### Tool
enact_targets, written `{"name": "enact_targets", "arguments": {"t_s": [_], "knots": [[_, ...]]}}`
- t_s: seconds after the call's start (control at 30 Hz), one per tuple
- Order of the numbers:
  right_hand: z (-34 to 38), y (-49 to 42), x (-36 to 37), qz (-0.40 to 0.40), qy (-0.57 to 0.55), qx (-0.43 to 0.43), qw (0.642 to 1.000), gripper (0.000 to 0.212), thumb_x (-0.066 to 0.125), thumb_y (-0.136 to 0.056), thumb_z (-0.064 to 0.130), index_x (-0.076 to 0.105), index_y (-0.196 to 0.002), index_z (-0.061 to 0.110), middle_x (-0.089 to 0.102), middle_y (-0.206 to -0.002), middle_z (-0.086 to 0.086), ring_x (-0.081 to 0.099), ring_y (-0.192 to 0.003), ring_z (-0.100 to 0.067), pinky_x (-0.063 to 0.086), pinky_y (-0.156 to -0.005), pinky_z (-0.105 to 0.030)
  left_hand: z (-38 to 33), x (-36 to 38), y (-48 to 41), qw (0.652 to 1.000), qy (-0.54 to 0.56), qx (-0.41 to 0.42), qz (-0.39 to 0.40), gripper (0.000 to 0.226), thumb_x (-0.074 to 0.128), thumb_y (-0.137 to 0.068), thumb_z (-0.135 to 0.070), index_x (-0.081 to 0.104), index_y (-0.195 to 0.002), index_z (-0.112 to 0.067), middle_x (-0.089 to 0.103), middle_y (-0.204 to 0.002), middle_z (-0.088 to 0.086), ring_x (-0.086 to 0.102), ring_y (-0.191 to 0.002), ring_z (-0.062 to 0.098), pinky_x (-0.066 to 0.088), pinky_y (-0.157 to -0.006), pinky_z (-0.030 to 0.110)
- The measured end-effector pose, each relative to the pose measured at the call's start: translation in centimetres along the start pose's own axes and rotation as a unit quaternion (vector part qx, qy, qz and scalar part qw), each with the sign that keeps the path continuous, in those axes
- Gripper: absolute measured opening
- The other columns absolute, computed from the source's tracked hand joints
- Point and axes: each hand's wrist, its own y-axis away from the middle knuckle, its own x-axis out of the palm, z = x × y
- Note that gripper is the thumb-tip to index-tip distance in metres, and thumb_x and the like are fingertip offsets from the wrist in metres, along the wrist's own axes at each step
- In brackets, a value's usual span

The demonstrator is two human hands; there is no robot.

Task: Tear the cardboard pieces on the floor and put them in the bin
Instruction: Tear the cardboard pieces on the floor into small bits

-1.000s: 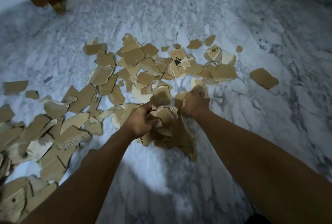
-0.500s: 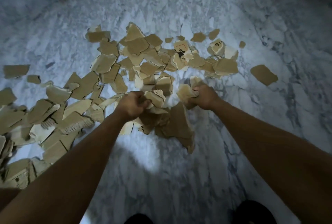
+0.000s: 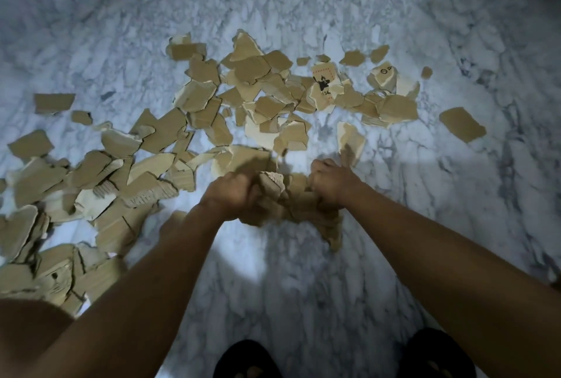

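The left hand (image 3: 233, 192) and right hand (image 3: 329, 178) were fisted on the 9 and 3 o'clock edges of one crumpled cardboard piece (image 3: 303, 206) low over the floor (image 3: 303, 286), which looked light, stiff yet tearable, and best gripped close beside the rip.

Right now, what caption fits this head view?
The left hand and right hand grip a cardboard piece above scraps on marble floor.
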Motion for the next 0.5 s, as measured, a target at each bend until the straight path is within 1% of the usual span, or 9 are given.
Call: {"name": "enact_targets", "arguments": {"t_s": [0.07,0.13,0.2,0.27,0.3,0.37,0.43,0.47,0.5], "knots": [[0.2,0.3,-0.8,-0.020,0.025,-0.001,0.999,0.018,0.063,-0.084,0.021,0.067,-0.102,0.018,0.044,-0.121,-0.007,0.045,-0.118,-0.031,0.011,-0.114,-0.066,0.3,0.1,0.4,0.999,0.036,-0.021,-0.002,0.061,0.035,-0.081,-0.055,0.060,-0.122,-0.016,0.068,-0.107,0.018,0.063,-0.099,0.038,0.052,-0.083,0.042],[-0.2,0.6,-1.8,-0.037,-0.007,-0.011,0.999,0.023,0.063,-0.084,0.021,0.059,-0.107,0.020,0.045,-0.120,-0.009,0.050,-0.112,-0.032,0.024,-0.109,-0.058,0.7,-0.4,0.0,0.997,0.068,-0.038,-0.018,0.058,0.042,-0.084,-0.052,0.061,-0.123,-0.014,0.068,-0.109,0.020,0.062,-0.105,0.039,0.052,-0.087,0.043],[-1.2,1.1,-2.7,-0.010,-0.100,-0.019,0.995,0.032,0.066,-0.082,0.017,0.045,-0.105,0.024,0.049,-0.117,-0.010,0.054,-0.105,-0.030,0.042,-0.089,-0.043,0.8,-1.2,-0.5,0.995,0.077,-0.047,-0.042,0.048,0.050,-0.090,-0.044,0.058,-0.128,-0.016,0.066,-0.117,0.021,0.060,-0.112,0.040,0.050,-0.092,0.042],[-2.5,1.3,-3.7,0.044,-0.191,-0.003,0.981,0.043,0.070,-0.079,0.010,0.041,-0.108,0.025,0.053,-0.116,-0.009,0.056,-0.094,-0.026,0.045,-0.067,-0.034,0.8,-2.4,-0.6,0.991,0.114,-0.036,-0.063,0.049,0.053,-0.086,-0.044,0.058,-0.130,-0.023,0.066,-0.121,0.018,0.059,-0.115,0.038,0.050,-0.094,0.040],[-3.3,1.3,-4.2,0.074,-0.212,0.014,0.974,0.050,0.071,-0.078,0.010,0.045,-0.117,0.026,0.056,-0.118,-0.008,0.058,-0.094,-0.025,0.047,-0.065,-0.033,0.7,-3.0,-0.5,0.987,0.148,-0.025,-0.057,0.050,0.054,-0.083,-0.046,0.060,-0.129,-0.026,0.068,-0.118,0.015,0.061,-0.112,0.036,0.051,-0.090,0.039],[-4.9,1.4,-5.6,0.109,-0.197,0.042,0.973,0.059,0.074,-0.079,0.014,0.054,-0.134,0.024,0.058,-0.128,-0.006,0.060,-0.105,-0.025,0.055,-0.081,-0.034,0.7,-3.9,-0.8,0.975,0.219,-0.014,-0.012,0.034,0.062,-0.085,-0.039,0.065,-0.118,-0.030,0.071,-0.102,0.010,0.068,-0.089,0.032,0.053,-0.070,0.032],[-6.3,1.7,-6.9,0.094,-0.199,0.058,0.974,0.040,0.077,-0.080,0.022,0.066,-0.119,0.020,0.062,-0.115,-0.005,0.060,-0.102,-0.024,0.052,-0.084,-0.030,0.0,-4.5,-1.2,0.976,0.212,-0.010,0.049,0.019,0.063,-0.090,-0.023,0.063,-0.107,-0.029,0.065,-0.084,0.007,0.065,-0.068,0.025,0.050,-0.058,0.029],[-6.8,2.0,-7.2,0.067,-0.205,0.064,0.974,0.024,0.078,-0.080,0.024,0.065,-0.100,0.020,0.059,-0.099,-0.007,0.058,-0.091,-0.023,0.047,-0.075,-0.028,-0.7,-4.5,-1.3,0.979,0.191,-0.005,0.064,0.014,0.059,-0.093,-0.022,0.062,-0.107,-0.025,0.061,-0.084,0.006,0.065,-0.070,0.026,0.049,-0.061,0.029],[-7.5,2.3,-7.4,0.036,-0.206,0.070,0.975,0.023,0.077,-0.081,0.024,0.058,-0.089,0.015,0.052,-0.089,-0.008,0.052,-0.083,-0.023,0.040,-0.068,-0.029,-1.6,-4.3,-1.5,0.983,0.172,0.003,0.069,0.018,0.056,-0.095,-0.027,0.062,-0.111,-0.019,0.060,-0.090,0.006,0.065,-0.079,0.028,0.048,-0.067,0.030]]}}
